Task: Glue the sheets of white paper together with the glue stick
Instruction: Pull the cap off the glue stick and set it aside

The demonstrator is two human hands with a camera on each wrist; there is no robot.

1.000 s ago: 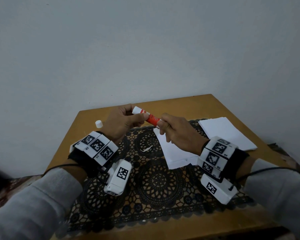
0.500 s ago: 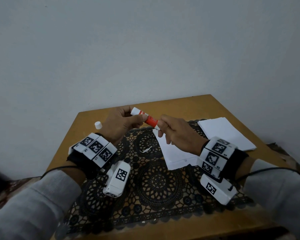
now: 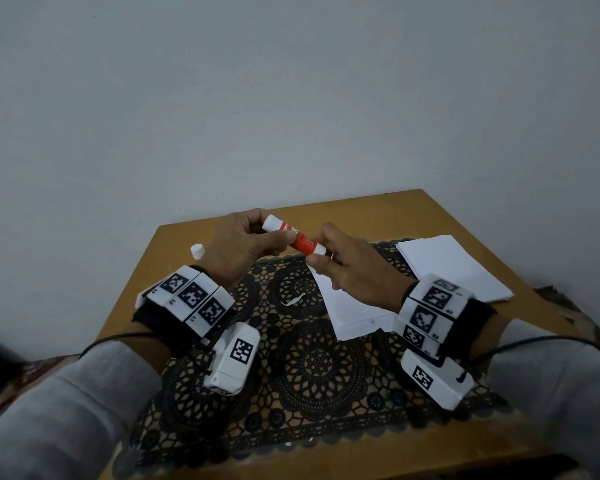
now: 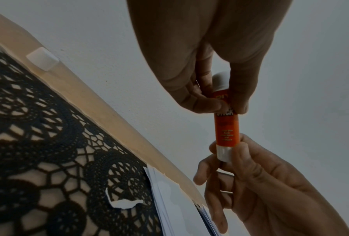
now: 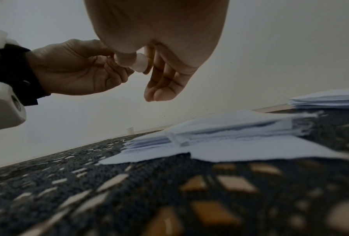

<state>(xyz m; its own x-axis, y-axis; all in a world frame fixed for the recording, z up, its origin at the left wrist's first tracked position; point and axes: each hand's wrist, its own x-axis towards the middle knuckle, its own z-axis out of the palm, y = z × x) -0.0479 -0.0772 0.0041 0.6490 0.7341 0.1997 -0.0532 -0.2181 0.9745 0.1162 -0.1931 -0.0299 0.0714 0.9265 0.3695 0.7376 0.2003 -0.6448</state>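
Head view: the glue stick (image 3: 293, 234) is held above the lace mat (image 3: 312, 368), left hand (image 3: 246, 244) pinching its barrel, right hand (image 3: 350, 268) pinching the base knob, probably to wind glue out. Cap (image 3: 197, 251) lies aside; paper sheets (image 3: 352, 310) lie beneath.

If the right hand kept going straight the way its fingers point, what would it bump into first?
Most likely the left hand: the right hand points up and left along the orange-and-white glue stick that both hands pinch. Past that only the plain grey wall shows, though depth is uncertain.
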